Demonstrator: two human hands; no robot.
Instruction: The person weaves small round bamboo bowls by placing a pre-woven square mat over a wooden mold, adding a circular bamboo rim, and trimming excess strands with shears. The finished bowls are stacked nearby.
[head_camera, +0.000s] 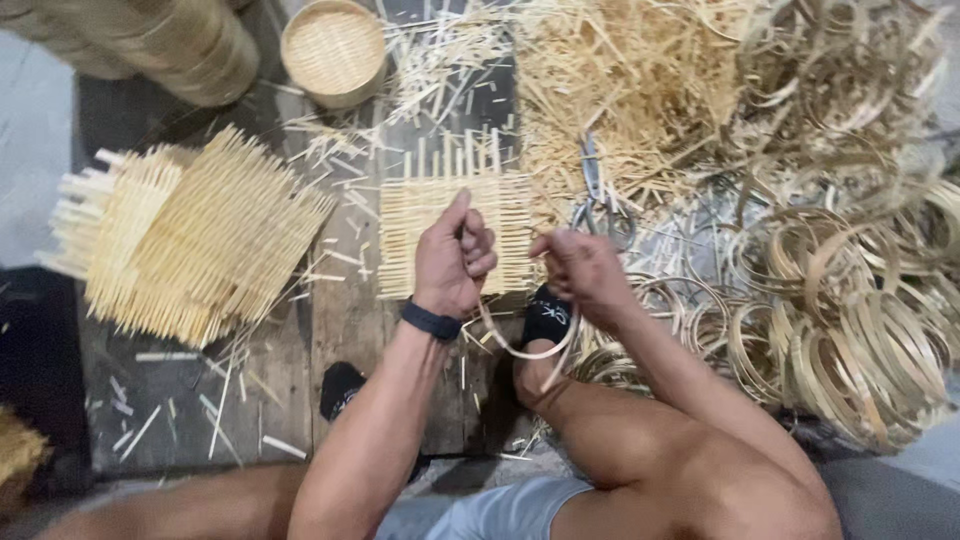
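The left hand (452, 262) covers the middle of the mat (457, 232), and its palm side is turned away. The strip (528, 342) vanishes inside both fists; its ends cannot be seen. The right hand (582, 272) hides its fingertips. The scissors (600, 200) are partly buried under splints. At upper left the roll (150, 40) is cut by the frame's edge, as is the ring pile (860, 300) at right.

the woven mat (455, 235) is pale straw-yellow with a fine crosswise weave, and the stacked mats (185, 235) and the small round basket (333, 50) share that colour. the bamboo strip (525, 345) and the heaped hoops (850, 300) are light tan. the floorboards (340, 320) are dark brown, the wristband (431, 321) and scuffed slippers (548, 315) black, the shorts (490, 510) grey.
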